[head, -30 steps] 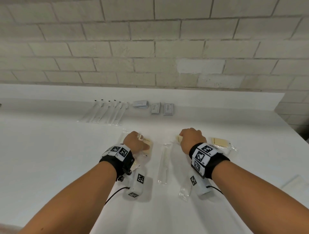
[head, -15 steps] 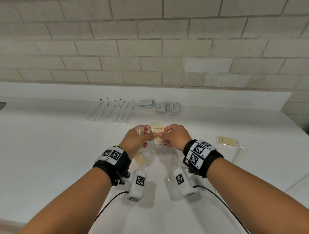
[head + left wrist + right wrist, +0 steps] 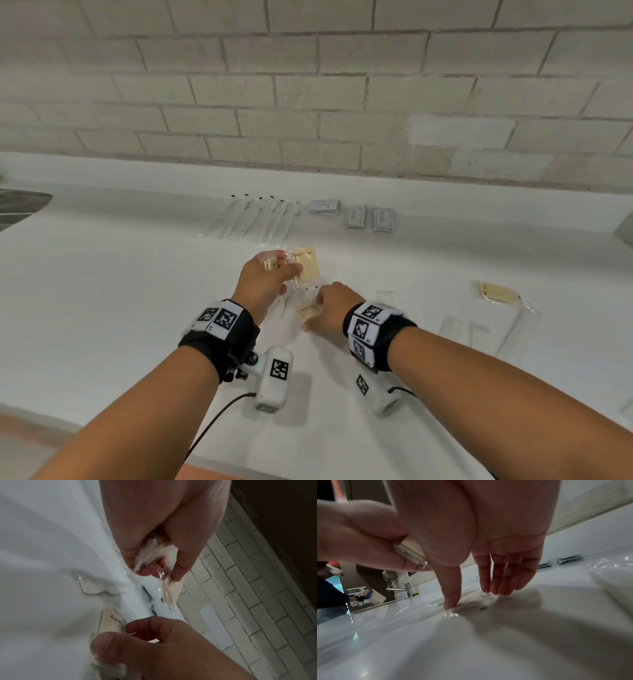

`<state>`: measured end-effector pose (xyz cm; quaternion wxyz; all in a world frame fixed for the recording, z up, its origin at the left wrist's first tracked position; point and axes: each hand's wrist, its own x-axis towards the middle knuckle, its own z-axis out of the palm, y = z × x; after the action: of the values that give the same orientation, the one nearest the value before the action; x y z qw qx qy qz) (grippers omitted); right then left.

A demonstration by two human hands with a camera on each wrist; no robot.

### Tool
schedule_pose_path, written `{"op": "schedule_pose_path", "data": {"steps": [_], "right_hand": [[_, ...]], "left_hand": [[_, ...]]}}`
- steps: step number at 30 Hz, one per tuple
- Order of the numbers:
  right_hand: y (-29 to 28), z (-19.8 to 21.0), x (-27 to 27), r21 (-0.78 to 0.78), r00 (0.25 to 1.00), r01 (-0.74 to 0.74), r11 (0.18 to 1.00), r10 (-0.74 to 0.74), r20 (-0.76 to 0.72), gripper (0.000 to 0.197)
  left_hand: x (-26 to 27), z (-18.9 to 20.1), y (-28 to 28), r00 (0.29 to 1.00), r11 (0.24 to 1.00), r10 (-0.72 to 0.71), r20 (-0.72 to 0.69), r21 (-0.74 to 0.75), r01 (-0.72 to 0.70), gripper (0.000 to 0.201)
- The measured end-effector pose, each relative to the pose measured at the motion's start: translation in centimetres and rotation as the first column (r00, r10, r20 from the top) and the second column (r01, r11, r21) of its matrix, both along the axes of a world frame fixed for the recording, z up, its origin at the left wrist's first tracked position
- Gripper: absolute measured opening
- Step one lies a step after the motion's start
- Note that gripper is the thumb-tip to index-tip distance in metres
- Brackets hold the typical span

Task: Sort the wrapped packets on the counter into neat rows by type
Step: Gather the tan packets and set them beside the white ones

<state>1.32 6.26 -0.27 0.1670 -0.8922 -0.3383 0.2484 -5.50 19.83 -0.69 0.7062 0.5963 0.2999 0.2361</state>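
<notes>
**Sam:** Where are the soap packets?

**Mia:** The left hand (image 3: 263,281) has some. Its thumb and fingers are curled tight on a small bunch of soap packets (image 3: 306,266), up off the white counter (image 3: 102,308). One packet sticks out past the fingertips, toward the wall.

**Sam:** And the other hand?

**Mia:** The right hand (image 3: 334,308) is low, just beside the left one. Its fingers (image 3: 494,577) point down, almost straight and close together, and the thumb is a bit apart from them. The tips touch the clear wrap of a flat soap packet (image 3: 308,310) lying on the counter. It is under the thumb and fingers. I cannot tell if they pinch it yet.

**Sam:** What do the packets look like?

**Mia:** Each one is a pale yellow square in a shiny see-through bag, with small dark words on top. The bag is crinkly at the edges.

**Sam:** Are there more?

**Mia:** Yes. One more yellow packet (image 3: 496,292) lies far off to the right. Near it are some clear long packets (image 3: 479,335). At the back, by the wall, long thin packets (image 3: 253,217) lie side by side in a row. Next to them sit three little grey packets (image 3: 354,216).
</notes>
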Motion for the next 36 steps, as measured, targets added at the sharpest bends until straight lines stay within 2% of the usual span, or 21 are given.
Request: {"op": "schedule_pose_path", "data": {"steps": [5, 9, 10, 11, 12, 13, 14, 15, 16, 17, 19, 22, 25, 29, 31, 33, 36], "right_hand": [[0.9, -0.2, 0.3, -0.115, 0.999, 0.027, 0.993, -0.023, 0.031, 0.051], [0.0, 0.4, 1.4, -0.128, 0.993, 0.105, 0.986, -0.11, -0.034, 0.073], [-0.2, 0.6, 1.7, -0.137, 0.992, 0.109, 0.985, -0.117, -0.049, 0.066], [-0.6, 0.6, 2.2, -0.125, 0.99, 0.121, 0.985, -0.129, -0.061, 0.046], [-1.1, 1.0, 2.5, -0.084, 0.985, 0.148, 0.985, -0.154, -0.079, 0.017], [-1.6, 1.1, 3.1, 0.014, 0.973, 0.204, 0.979, -0.201, -0.113, 0.014], [-2.2, 1.3, 3.8, 0.103, 0.958, 0.257, 0.961, -0.239, -0.157, 0.028], [-2.8, 1.7, 4.6, 0.216, 0.933, 0.329, 0.919, -0.282, -0.222, 0.03], [-3.5, 2.2, 5.1, 0.328, 0.899, 0.413, 0.85, -0.321, -0.299, 0.024], [-4.3, 2.9, 5.6, 0.398, 0.866, 0.478, 0.783, -0.344, -0.363, 0.02], [-5.6, 4.0, 6.2, 0.464, 0.815, 0.56, 0.686, -0.357, -0.456, 0.03], [-6.9, 4.4, 7.0, 0.508, 0.83, 0.553, 0.66, -0.386, -0.402, 0.031], [-8.7, 4.5, 7.5, 0.535, 0.817, 0.576, 0.618, -0.426, -0.388, 0.014], [-12.0, 4.8, 8.0, 0.528, 0.756, 0.655, 0.541, -0.46, -0.466, 0.027], [-13.6, 4.8, 8.4, 0.536, 0.751, 0.66, 0.527, -0.471, -0.461, 0.028], [-15.2, 4.9, 8.5, 0.547, 0.753, 0.658, 0.517, -0.47, -0.461, 0.024], [-16.9, 4.8, 8.4, 0.546, 0.743, 0.669, 0.505, -0.481, -0.466, 0.029]], "left_hand": [[-0.5, -0.1, 0.2, 1.0, 1.0, 0.002, 0.007, -0.019, -0.001, 0.028], [-0.1, -0.4, -0.4, 1.0, 1.0, -0.011, 0.017, -0.029, 0.012, 0.029], [0.2, -0.5, -0.5, 1.0, 0.999, -0.017, 0.02, -0.029, 0.017, 0.03], [0.4, -0.5, -0.7, 1.0, 0.999, -0.022, 0.022, -0.028, 0.023, 0.03], [0.7, -0.6, -0.9, 0.999, 0.999, -0.029, 0.019, -0.022, 0.029, 0.03], [1.1, -0.5, -1.1, 0.999, 0.999, -0.036, 0.016, -0.017, 0.036, 0.029], [1.4, -0.5, -1.4, 0.999, 0.999, -0.043, 0.014, -0.016, 0.043, 0.027], [1.8, -0.5, -1.7, 0.999, 0.999, -0.05, 0.014, -0.017, 0.05, 0.024], [2.3, -0.4, -2.1, 0.998, 0.998, -0.059, 0.013, -0.019, 0.059, 0.023], [2.8, -0.4, -2.6, 0.997, 0.997, -0.075, 0.015, -0.02, 0.076, 0.022], [4.0, -0.1, -3.9, 0.99, 0.99, -0.143, 0.019, -0.013, 0.143, 0.021], [6.2, 0.8, -6.7, 0.965, 0.965, -0.259, 0.033, -0.022, 0.26, 0.02], [8.4, 2.2, -9.7, 0.938, 0.94, -0.341, 0.056, -0.016, 0.342, 0.016], [10.4, 3.0, -13.1, 0.911, 0.913, -0.407, 0.07, -0.017, 0.409, 0.016], [10.9, 3.1, -14.8, 0.898, 0.899, -0.434, 0.07, -0.032, 0.437, 0.019], [11.4, 3.1, -16.2, 0.886, 0.886, -0.459, 0.068, -0.046, 0.462, 0.016], [12.2, 2.9, -17.7, 0.863, 0.861, -0.5, 0.074, -0.066, 0.505, 0.009]]}}
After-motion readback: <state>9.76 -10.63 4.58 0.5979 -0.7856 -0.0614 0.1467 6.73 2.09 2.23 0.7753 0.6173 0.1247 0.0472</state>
